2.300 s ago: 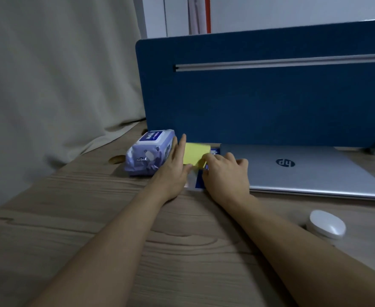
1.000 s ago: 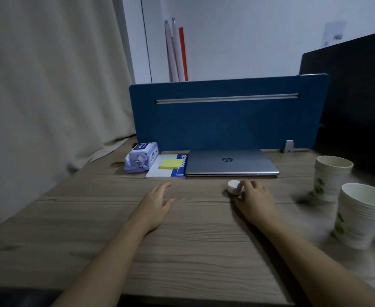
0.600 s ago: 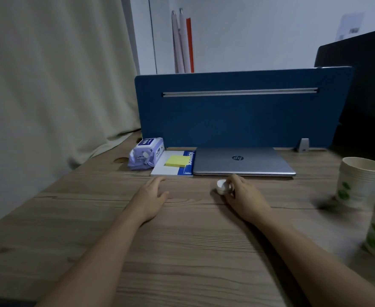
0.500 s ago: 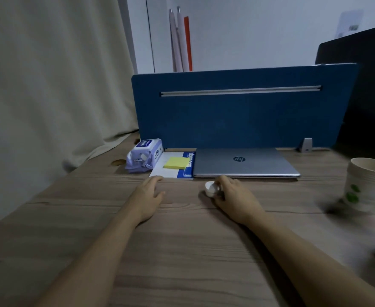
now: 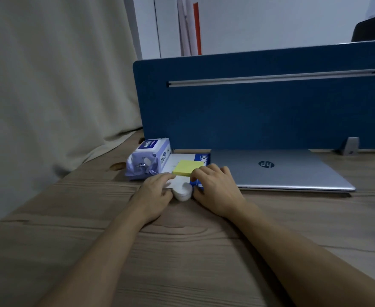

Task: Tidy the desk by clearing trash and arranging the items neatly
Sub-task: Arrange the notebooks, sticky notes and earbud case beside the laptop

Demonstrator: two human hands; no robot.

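A small white mouse (image 5: 182, 192) lies on the wooden desk (image 5: 182, 251) at the front edge of a white and blue notebook (image 5: 182, 157). My left hand (image 5: 156, 191) presses against its left side and my right hand (image 5: 216, 188) against its right side, so it is pinched between them. My right fingertips reach the yellow sticky pad (image 5: 187, 167) that lies on the notebook. A purple pack of wet wipes (image 5: 148, 159) sits left of the notebook. A shut silver laptop (image 5: 281, 170) lies to the right.
A blue divider panel (image 5: 259, 107) stands along the back of the desk behind the items. A beige curtain (image 5: 56, 85) hangs at the left. A cable hole (image 5: 116, 166) is in the desk left of the wipes.
My right hand has slid the mouse leftwards from in front of the laptop to the notebook's front edge. My left hand has moved forward to meet it. The paper cups are out of view.
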